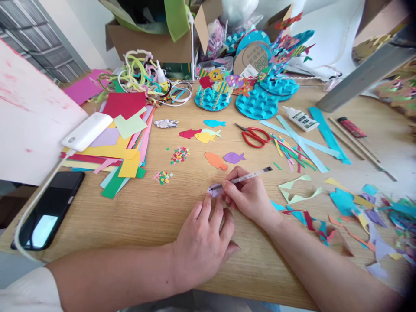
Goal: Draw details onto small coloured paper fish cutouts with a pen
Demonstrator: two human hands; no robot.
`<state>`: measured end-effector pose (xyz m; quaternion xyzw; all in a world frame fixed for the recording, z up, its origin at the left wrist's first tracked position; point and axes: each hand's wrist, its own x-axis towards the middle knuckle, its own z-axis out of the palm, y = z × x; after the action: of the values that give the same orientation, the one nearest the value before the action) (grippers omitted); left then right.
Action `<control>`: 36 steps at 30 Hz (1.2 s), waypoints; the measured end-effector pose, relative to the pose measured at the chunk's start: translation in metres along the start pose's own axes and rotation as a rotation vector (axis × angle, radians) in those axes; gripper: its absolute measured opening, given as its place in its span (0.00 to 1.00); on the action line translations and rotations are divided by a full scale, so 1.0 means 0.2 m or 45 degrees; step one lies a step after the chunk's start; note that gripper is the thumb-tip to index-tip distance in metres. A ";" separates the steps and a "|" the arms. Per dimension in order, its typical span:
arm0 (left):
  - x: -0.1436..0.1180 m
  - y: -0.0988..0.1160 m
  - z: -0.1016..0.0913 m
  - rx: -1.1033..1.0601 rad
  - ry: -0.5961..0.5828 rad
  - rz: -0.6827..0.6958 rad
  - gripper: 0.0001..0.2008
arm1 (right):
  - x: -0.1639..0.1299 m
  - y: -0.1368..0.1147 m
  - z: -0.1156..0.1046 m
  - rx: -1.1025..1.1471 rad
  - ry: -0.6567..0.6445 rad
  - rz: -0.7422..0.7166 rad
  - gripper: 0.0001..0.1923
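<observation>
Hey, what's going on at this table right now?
A person is working on paper craft at a wooden table. The right hand holds a pen with its tip on a small lilac paper cutout, which the left hand steadies with its fingertips. Finished paper fish, red scissors, a glue bottle and coloured paper scraps lie around.
</observation>
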<state>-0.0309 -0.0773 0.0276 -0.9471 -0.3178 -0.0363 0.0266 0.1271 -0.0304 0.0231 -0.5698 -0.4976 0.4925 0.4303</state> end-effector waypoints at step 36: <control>0.00 0.00 -0.02 -0.056 -0.021 -0.042 0.28 | 0.01 0.00 0.00 -0.012 -0.007 -0.022 0.07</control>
<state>-0.0306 -0.0768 0.0308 -0.9423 -0.3328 -0.0361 0.0024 0.1275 -0.0289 0.0223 -0.5662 -0.5060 0.4880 0.4304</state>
